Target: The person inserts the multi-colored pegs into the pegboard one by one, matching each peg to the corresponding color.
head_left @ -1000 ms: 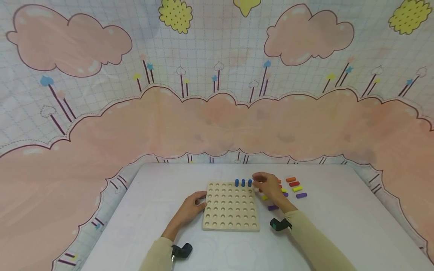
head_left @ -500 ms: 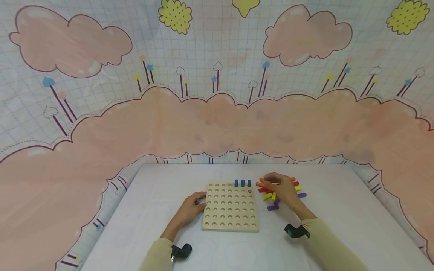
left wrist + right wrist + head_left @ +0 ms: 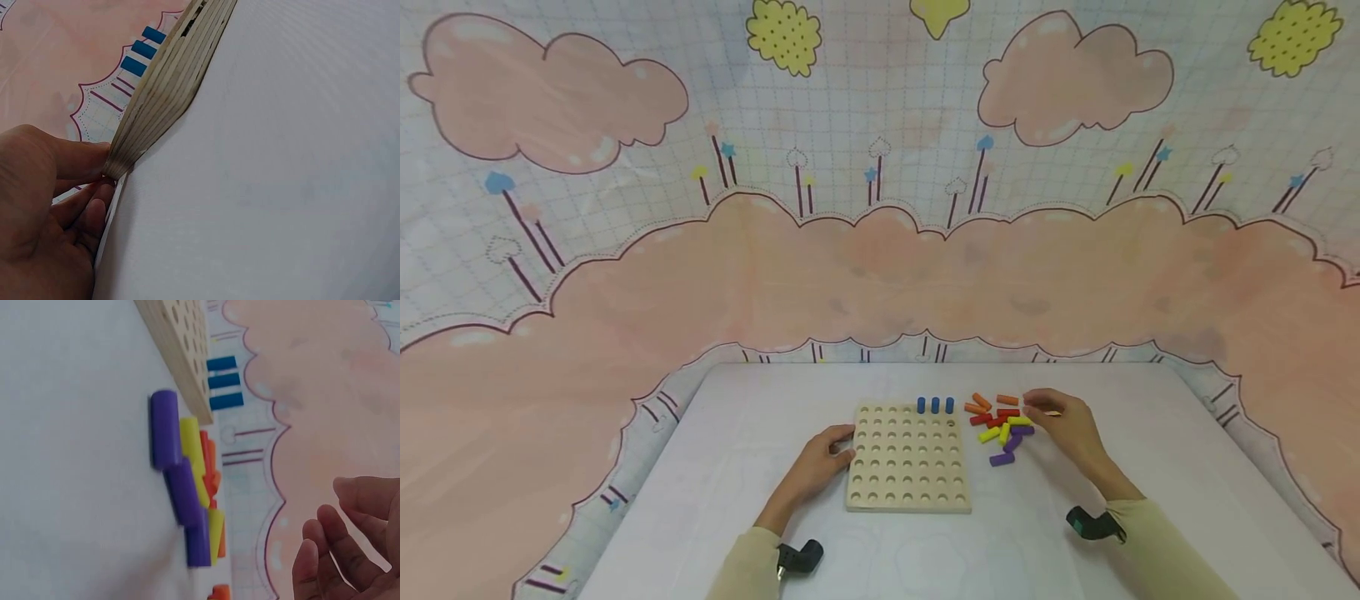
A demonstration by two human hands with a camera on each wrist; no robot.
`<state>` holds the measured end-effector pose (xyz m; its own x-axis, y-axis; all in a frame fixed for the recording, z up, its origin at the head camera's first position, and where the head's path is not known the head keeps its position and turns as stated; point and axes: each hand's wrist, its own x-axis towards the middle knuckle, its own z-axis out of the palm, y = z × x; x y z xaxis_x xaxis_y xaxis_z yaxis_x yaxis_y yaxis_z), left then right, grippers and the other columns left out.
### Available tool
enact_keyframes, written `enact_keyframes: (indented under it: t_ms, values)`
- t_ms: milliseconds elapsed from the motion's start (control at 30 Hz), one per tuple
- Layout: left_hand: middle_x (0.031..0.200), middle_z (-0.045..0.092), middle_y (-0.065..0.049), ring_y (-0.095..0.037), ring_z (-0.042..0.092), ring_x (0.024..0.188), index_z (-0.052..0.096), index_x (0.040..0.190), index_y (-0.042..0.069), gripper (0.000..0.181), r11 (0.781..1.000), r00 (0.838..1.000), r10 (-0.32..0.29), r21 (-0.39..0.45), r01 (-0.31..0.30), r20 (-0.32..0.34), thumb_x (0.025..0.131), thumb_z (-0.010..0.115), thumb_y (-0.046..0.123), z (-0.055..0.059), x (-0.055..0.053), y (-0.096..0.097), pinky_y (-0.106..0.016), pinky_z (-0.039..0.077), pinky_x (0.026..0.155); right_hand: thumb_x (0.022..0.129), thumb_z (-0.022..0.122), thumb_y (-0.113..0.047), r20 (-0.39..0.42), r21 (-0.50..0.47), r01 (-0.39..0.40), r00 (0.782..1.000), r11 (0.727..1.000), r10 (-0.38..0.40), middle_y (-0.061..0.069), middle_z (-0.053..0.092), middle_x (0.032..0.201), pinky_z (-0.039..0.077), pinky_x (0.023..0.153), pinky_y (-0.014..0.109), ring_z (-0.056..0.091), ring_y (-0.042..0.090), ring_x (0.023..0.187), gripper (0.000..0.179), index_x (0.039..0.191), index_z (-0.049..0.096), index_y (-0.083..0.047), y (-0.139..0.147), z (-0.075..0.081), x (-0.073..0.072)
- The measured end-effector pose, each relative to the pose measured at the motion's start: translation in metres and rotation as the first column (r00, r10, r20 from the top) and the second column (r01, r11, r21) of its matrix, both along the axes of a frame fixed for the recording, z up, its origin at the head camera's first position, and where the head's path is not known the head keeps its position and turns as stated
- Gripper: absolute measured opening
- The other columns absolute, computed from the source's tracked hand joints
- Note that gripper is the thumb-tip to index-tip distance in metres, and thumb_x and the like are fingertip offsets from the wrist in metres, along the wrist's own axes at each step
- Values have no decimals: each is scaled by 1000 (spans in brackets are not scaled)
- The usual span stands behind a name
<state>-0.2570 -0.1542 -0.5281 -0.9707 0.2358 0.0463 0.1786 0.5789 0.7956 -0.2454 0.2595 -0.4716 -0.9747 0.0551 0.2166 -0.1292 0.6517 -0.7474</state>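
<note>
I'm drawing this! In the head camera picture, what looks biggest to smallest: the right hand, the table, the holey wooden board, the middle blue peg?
1. Table
2. Wooden pegboard
3. Right hand
4. Middle blue peg

Pegboard [image 3: 174,345] partly beyond the right wrist view's top edge

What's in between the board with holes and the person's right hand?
Orange pegs, red pegs, yellow pegs and purple pegs lie loose on the white table between the wooden board and the right hand. The head view shows them.
</note>
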Motion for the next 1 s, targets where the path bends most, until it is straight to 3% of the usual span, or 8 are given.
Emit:
enact_keyframes:
  t_ms: [200, 467, 633, 867, 1000]
  values:
    - [138, 58, -16, -32, 57, 120, 55, 138, 5, 44, 1000, 1000, -2, 13, 2, -2, 95, 63, 12, 2, 0, -1, -50, 47, 102, 98, 61, -25, 38, 27, 28, 999, 999, -29, 14, 69, 122, 57, 88, 37, 63, 34, 114, 30, 123, 67, -9, 18, -6, -2]
    - [137, 59, -15, -30, 57, 120, 56, 137, 6, 44, 1000, 1000, -8, 12, 8, -1, 95, 63, 12, 1, -2, 0, -49, 46, 102, 99, 59, -33, 125, 11, 46, 991, 999, -47, 20, 63, 129, 49, 98, 54, 52, 42, 124, 41, 129, 63, -6, 44, -14, -1]
    - [138, 59, -15, -31, 57, 120, 56, 137, 6, 44, 1000, 1000, -13, 10, 13, 6, 95, 63, 12, 2, -2, 0, -49, 46, 102, 98, 61, -32, 146, 37, 72, 986, 997, -77, 23, 61, 131, 45, 100, 58, 52, 42, 123, 42, 130, 61, -4, 60, -23, 0]
    - [138, 58, -15, -31, 57, 121, 55, 137, 5, 44, 1000, 1000, -10, 10, 9, 18, 95, 63, 12, 4, -1, 0, -49, 46, 102, 97, 62, -30, 204, 65, 84, 974, 994, -96, 24, 60, 130, 48, 84, 42, 54, 38, 115, 43, 130, 62, -4, 74, -28, 3]
    - [138, 58, -14, -31, 56, 124, 55, 138, 5, 44, 1000, 999, -1, 17, 1, 32, 94, 62, 12, 4, -1, 0, -49, 46, 104, 97, 62, -24, 253, 48, 105, 961, 993, -113, 28, 58, 131, 51, 89, 49, 54, 42, 115, 40, 129, 61, -1, 76, -30, 5]
